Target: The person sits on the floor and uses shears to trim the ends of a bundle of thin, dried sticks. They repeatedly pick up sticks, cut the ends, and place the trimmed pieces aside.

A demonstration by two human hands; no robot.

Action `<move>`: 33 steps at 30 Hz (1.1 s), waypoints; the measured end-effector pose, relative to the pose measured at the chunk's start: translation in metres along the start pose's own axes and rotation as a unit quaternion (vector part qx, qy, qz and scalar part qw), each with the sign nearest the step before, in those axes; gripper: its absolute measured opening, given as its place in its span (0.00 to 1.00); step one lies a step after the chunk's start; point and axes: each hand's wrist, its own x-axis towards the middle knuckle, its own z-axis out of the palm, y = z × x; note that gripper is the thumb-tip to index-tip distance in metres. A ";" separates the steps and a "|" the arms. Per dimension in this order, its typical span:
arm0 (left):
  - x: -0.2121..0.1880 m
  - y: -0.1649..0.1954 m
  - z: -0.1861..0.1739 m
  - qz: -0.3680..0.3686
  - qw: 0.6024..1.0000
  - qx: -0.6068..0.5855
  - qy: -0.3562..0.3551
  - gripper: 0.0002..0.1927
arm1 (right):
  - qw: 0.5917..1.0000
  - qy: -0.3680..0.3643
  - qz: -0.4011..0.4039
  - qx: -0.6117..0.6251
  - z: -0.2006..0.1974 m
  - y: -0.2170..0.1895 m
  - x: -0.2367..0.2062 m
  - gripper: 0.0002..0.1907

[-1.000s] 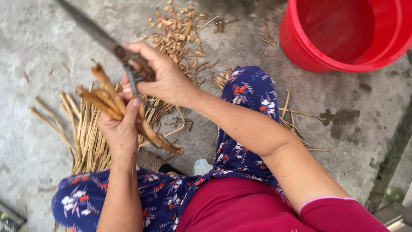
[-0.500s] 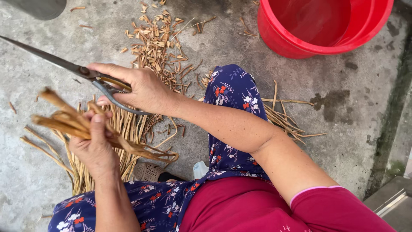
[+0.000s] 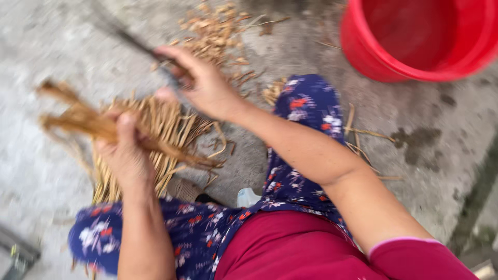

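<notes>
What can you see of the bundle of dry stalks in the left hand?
The bundle of stalks is tan-brown, dry and fibrous, a handful of thin strips, blurred by motion. It lies roughly level, slanting down to the right, loose ends splayed at the left and a tapered tail at the right. The left hand holds it in a closed grip near the middle, above a pile of paler stalks on the concrete floor. Nothing else clearly touches it.
</notes>
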 end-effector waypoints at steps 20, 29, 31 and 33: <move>0.014 0.014 -0.020 0.000 0.991 -0.134 -0.030 0.12 | 0.976 -0.141 -0.052 -0.159 0.034 -0.026 -0.028 0.39; 0.012 0.013 -0.021 -0.019 0.994 -0.090 -0.053 0.12 | 0.989 -0.144 0.015 -0.014 0.035 -0.020 -0.034 0.37; 0.012 0.013 -0.022 -0.014 0.995 -0.093 -0.042 0.12 | 0.990 -0.142 0.021 -0.015 0.033 -0.019 -0.034 0.37; 0.012 0.012 -0.024 -0.010 0.995 -0.093 -0.039 0.12 | 0.990 -0.138 0.013 -0.039 0.032 -0.020 -0.034 0.37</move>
